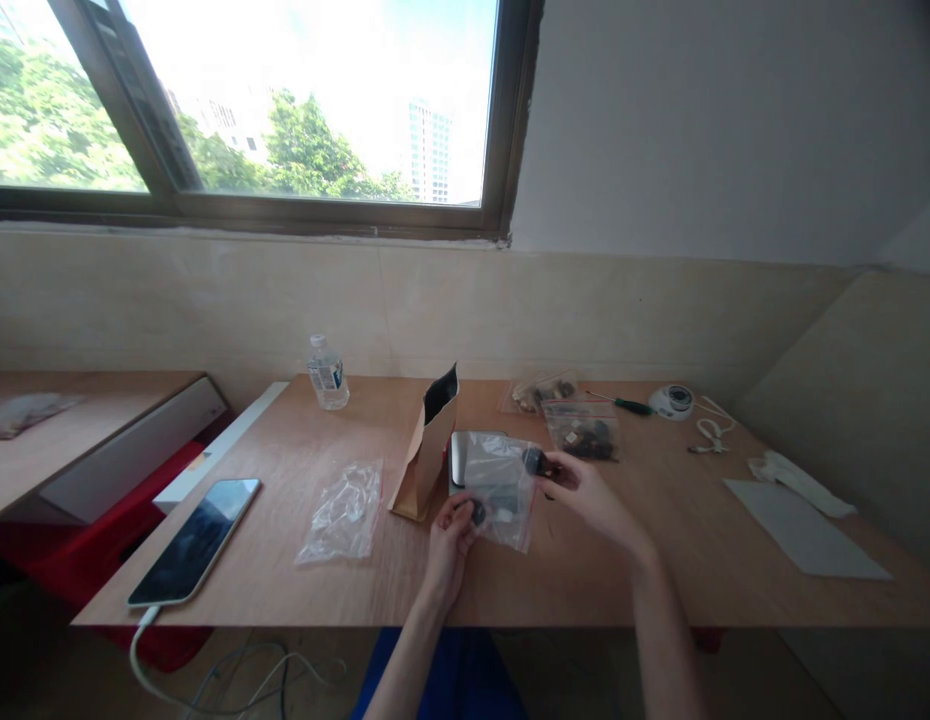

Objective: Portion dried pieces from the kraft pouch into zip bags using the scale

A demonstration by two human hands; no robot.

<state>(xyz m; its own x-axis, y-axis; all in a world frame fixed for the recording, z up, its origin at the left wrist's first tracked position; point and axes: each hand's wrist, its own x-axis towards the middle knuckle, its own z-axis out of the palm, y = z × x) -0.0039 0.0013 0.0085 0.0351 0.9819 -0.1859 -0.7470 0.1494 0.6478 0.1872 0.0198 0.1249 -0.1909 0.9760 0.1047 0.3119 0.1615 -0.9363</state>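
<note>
Head view: pinched a dark round part [535, 461] in the right grip [574, 482], another dark piece [478, 513] in the left grip [451, 530], with a clear bag [501, 470] between. Saw a paper pouch [426, 455] upright beyond the left grip, parts bags [585, 432] past the right, a bottle [334, 398] farther off; could not read its label [328, 376].

Overexposed window [315, 110], dim wall [705, 130], stretched edges

clear bag [499, 490]: slack | dark rounded part [535, 461]: bag's upper right | second dark part [478, 513]: bag's left
</note>
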